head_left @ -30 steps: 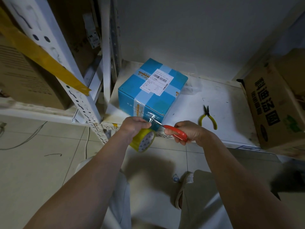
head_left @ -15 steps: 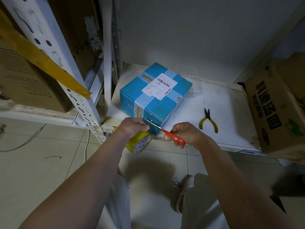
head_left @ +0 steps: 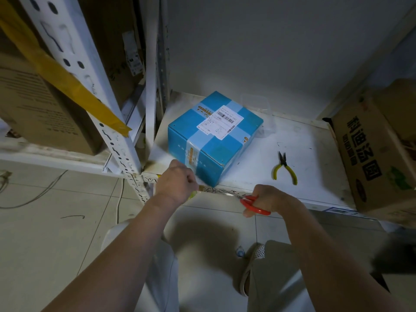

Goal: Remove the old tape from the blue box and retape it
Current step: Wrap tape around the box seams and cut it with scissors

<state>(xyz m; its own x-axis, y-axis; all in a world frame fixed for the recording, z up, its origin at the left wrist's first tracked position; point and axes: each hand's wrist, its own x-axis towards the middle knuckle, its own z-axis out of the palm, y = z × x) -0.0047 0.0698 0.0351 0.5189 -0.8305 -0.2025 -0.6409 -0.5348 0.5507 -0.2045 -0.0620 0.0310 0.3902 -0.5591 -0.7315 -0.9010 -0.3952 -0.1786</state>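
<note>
The blue box [head_left: 213, 140] stands on the white shelf [head_left: 315, 158], crossed by clear tape and bearing a white barcode label on top. My left hand [head_left: 177, 183] is curled at the shelf's front edge just below the box's near corner, and it grips a yellowish tape roll [head_left: 193, 195] that is almost wholly hidden beneath it. My right hand [head_left: 267, 199] grips red-handled scissors [head_left: 252, 203], their blades pointing left along the shelf edge, clear of the box.
Yellow-handled pliers [head_left: 284, 168] lie on the shelf right of the box. A brown carton [head_left: 378, 158] with printed characters fills the shelf's right end. A white perforated rack post [head_left: 94, 104] with a yellow tape strip stands at left. Tiled floor and cables lie below.
The scissors have drawn back right and down from the box's near corner. My left hand has stayed by the corner, and the tape roll is now mostly hidden under it.
</note>
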